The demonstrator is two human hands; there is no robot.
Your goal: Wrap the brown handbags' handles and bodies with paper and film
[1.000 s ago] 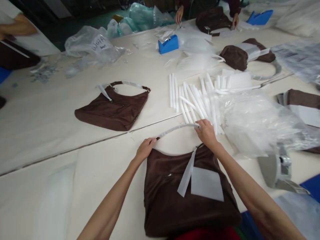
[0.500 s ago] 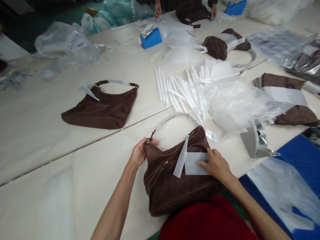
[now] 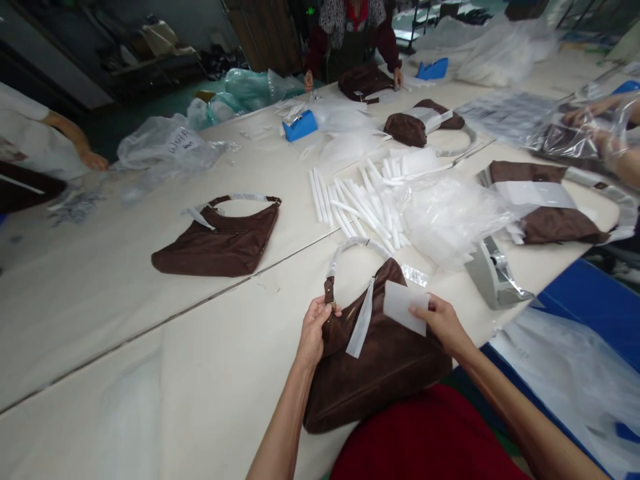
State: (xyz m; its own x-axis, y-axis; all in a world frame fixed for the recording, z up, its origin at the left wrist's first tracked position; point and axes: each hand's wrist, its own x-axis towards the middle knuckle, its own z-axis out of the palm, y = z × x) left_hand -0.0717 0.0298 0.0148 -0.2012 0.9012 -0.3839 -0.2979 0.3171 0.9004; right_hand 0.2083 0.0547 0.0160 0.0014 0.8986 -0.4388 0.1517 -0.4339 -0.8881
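Observation:
A brown shoulder bag (image 3: 380, 373) lies at the table's near edge, against my red top. Its strap (image 3: 357, 245) is wrapped in white material and arches up away from me. My left hand (image 3: 314, 331) is closed on the bag's left strap end, by the gold-coloured buckle. Between the thumb and fingers of my right hand (image 3: 443, 321) is a white sheet (image 3: 403, 305), held over the bag's upper right side. A narrow white strip (image 3: 361, 322) hangs from the bag's top opening, left of the sheet.
Another brown bag (image 3: 217, 243) lies to the left. White rolls (image 3: 357, 203) and clear plastic bags (image 3: 445, 213) are spread beyond my bag. A grey tape dispenser (image 3: 497, 273) stands on the right, near a wrapped brown bag (image 3: 550, 200). Co-workers' hands show around the table.
My left hand has moved right, drawing the bag's left strap end inward and folding its top. My right hand has raised the white sheet and tilted it. The view has tipped up, showing more co-workers.

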